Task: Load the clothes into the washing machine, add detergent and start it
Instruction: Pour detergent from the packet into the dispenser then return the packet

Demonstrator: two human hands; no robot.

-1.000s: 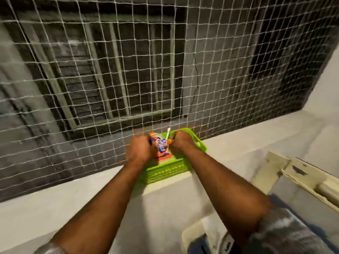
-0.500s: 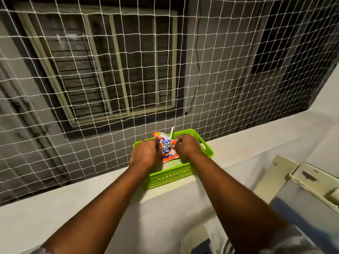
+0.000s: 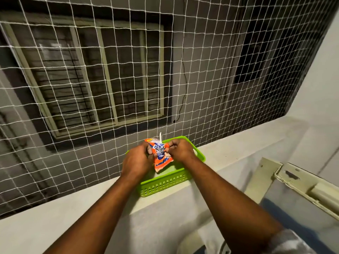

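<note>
Currently: detergent sachet held in both hands over the basket

Presently the detergent sachet [image 3: 162,158] sits just below the centre of the frame, between the two hands and above the open top of a green basket [image 3: 165,184]. The left hand [image 3: 136,160] grips the sachet's left edge with curled fingers. The right hand [image 3: 180,150] pinches its upper right edge, fingers also curled. Both forearms reach in from the bottom of the frame.

Appearance of the sachet:
- Small, flat, crumpled plastic packet.
- Orange body with a blue and white patch in the middle.
- White lettering on the blue patch; the word "Surf" is legible, the smaller print below it is not.
- Yellow mark at the upper left corner.
- Lower end tilted toward the right, hanging over the inside of the basket.

A thin white strip [image 3: 160,137] stands up just behind the sachet's top edge; what it is cannot be told.

The basket has slotted walls and a handle cut-out at its right end. It stands on a pale ledge [image 3: 238,149] that runs from lower left to middle right. A white net [image 3: 110,88] rises behind the ledge and fills the upper frame. Beyond it, in the upper left, is a barred window [image 3: 102,79] in a grey wall. A worn cream panel [image 3: 300,182] lies at lower right, and a patterned sleeve [image 3: 291,242] shows at the bottom right corner.
</note>
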